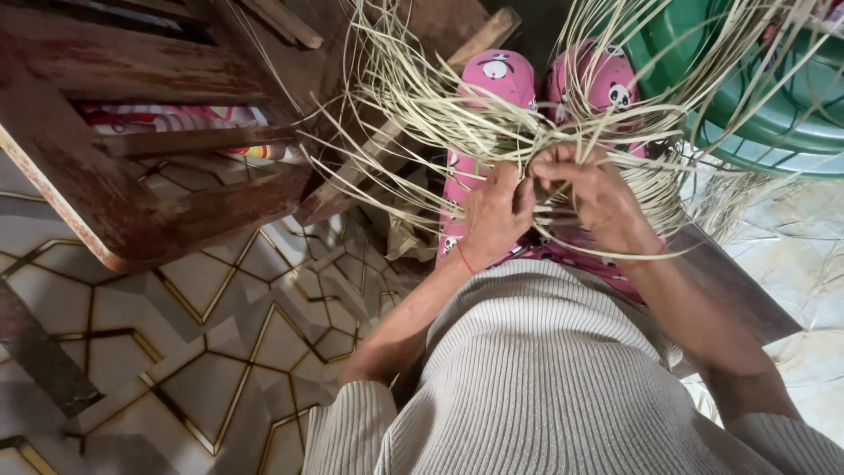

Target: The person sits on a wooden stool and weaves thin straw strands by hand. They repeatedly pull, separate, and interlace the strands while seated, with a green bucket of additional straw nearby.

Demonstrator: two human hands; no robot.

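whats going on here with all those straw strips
A seated person is working a bundle of pale straw-like strips over their lap. The left hand and right hand meet at the middle of the bundle, fingers closed on strips, while loose ends fan outward in every direction. The knees, in pink panda-print trousers, lie beneath. A dark wooden chair stands to the left on the patterned tile floor, and a green plastic basin sits at upper right.

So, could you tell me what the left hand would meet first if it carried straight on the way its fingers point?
The left hand already touches the pale straw strands; beyond them, probably the pink panda-print trousers.
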